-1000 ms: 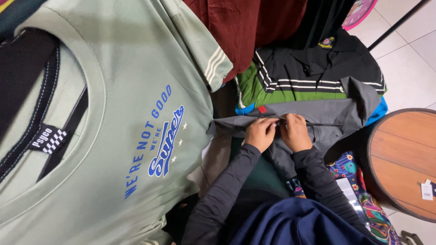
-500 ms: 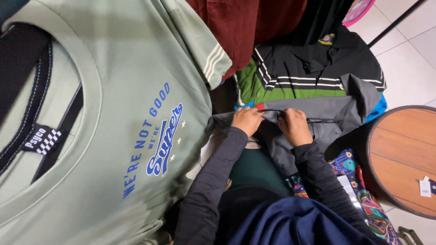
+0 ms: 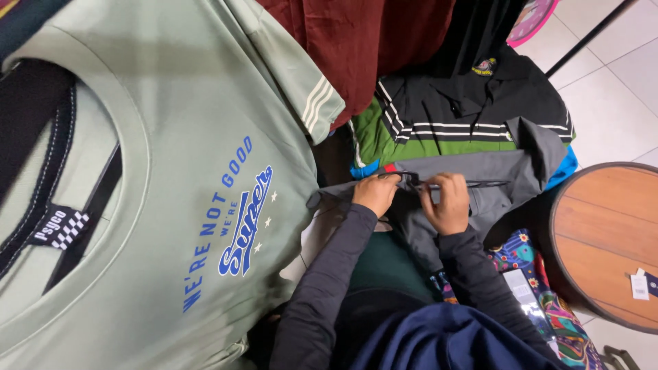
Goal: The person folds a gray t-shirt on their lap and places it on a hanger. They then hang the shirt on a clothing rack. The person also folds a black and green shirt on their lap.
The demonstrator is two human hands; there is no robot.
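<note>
Hands are working on a grey shirt lying atop a pile of folded clothes. Left hand is pinching the shirt's dark edge in a closed grip; right hand is pinching it just beside. A pale green shirt with blue lettering and a small black-and-white checked neck label is hanging left. A white tag is lying on the round wooden stool.

A pale tiled floor carries a round wooden stool beside piled clothes.
</note>
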